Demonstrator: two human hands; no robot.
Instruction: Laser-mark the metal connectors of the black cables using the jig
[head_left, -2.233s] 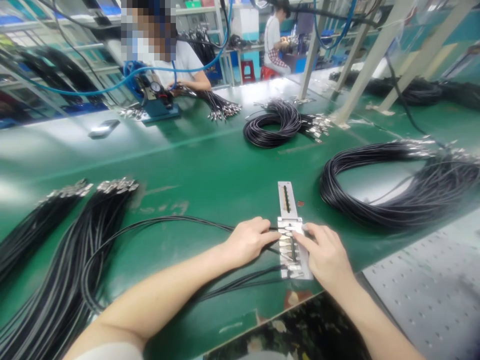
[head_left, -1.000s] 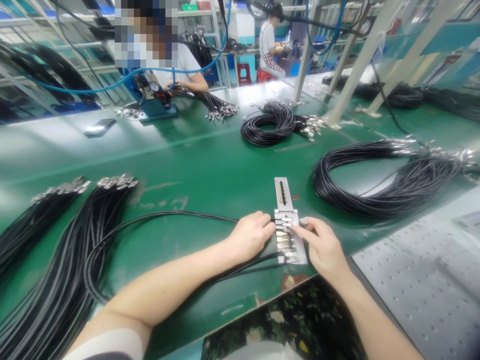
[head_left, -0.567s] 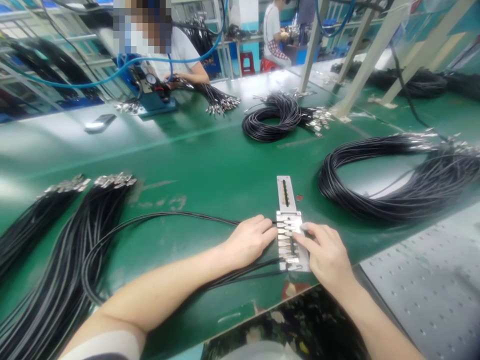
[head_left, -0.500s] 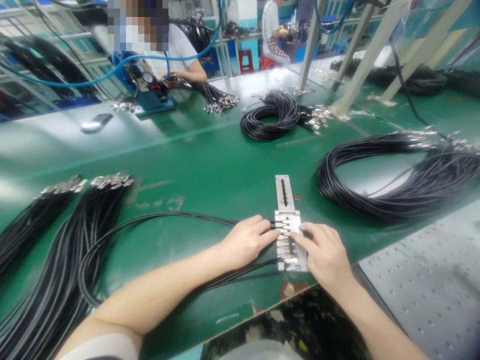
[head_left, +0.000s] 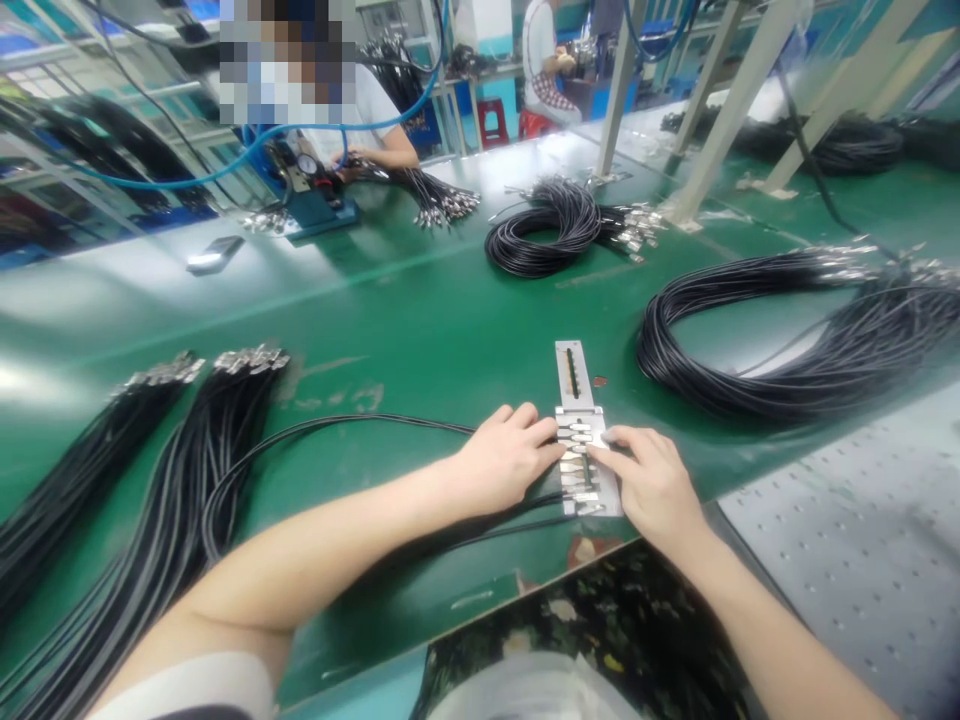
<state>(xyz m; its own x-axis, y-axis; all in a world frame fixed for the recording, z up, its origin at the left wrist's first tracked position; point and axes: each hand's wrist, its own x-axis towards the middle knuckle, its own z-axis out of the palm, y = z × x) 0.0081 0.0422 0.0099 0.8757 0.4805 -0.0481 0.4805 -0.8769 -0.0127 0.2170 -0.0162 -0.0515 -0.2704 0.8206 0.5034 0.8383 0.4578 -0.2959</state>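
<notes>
A smooth green tabletop (head_left: 420, 340) fills the workshop's foreground. Your black cables (head_left: 352, 417) look light and springy; hold them just behind the connectors (head_left: 579, 428) lying across the metal jig (head_left: 606, 472). Your left hand (head_left: 510, 455) and right hand (head_left: 656, 480) sit apart at its opposite sides; whether either grips, I cannot tell.

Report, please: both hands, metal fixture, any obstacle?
Left hand at left edge of metal fixture. Right hand at connectors lying across it. Cable coil farther right, not blocking.
</notes>
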